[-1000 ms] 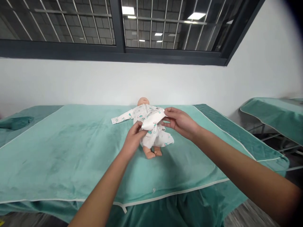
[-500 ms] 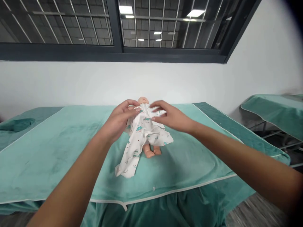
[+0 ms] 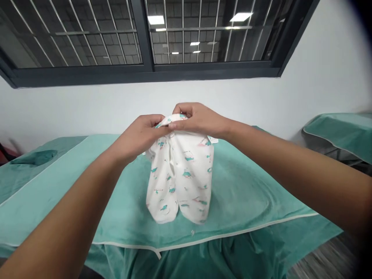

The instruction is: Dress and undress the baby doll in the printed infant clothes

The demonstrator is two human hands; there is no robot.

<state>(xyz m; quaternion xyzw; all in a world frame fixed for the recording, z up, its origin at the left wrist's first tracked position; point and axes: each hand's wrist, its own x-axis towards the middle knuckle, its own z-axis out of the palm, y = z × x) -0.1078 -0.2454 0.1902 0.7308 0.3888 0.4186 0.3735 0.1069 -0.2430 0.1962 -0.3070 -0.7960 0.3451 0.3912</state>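
A white baby romper [image 3: 188,174] printed with small green and pink figures hangs upright between my hands, its two legs pointing down. My left hand [image 3: 145,133] pinches its upper edge on the left. Close beside it, my right hand [image 3: 197,118] grips the same edge, thumb in front and fingers behind. The hands almost touch at the middle. Behind the cloth the baby doll is hidden. A bit of white fabric [image 3: 214,140] shows past the romper's right side; I cannot tell what it belongs to.
A green cover [image 3: 122,209] with pale piping lies over the table. Beyond it stand a white wall [image 3: 87,108] and a dark-framed barred window [image 3: 151,71]. Another green-covered table [image 3: 340,130] is at right, and a folded green cloth [image 3: 35,157] at left.
Both hands have closed on the romper's top and lifted it. Its legs, spread over the doll before, now hang straight down and hide the doll. The view has tilted slightly.
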